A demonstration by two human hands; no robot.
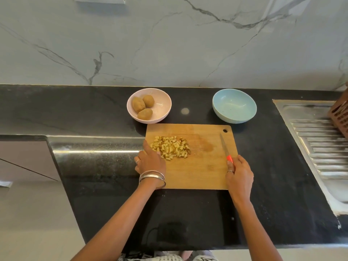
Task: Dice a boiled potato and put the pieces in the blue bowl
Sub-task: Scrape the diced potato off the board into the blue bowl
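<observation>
A pile of diced potato (171,147) lies on the left part of the wooden cutting board (203,172). My left hand (150,160) rests at the board's left edge, fingers apart, touching the pile's left side and holding nothing. My right hand (239,174) is closed on the red handle of a knife (225,147), whose blade lies flat on the board's right side and points away from me. The blue bowl (234,105) stands empty behind the board's right corner.
A pink bowl (162,110) with three whole potatoes stands behind the board's left corner. A steel sink drainboard (318,140) and a brown slotted holder (340,113) are at the right. The black counter's front edge is close to my body.
</observation>
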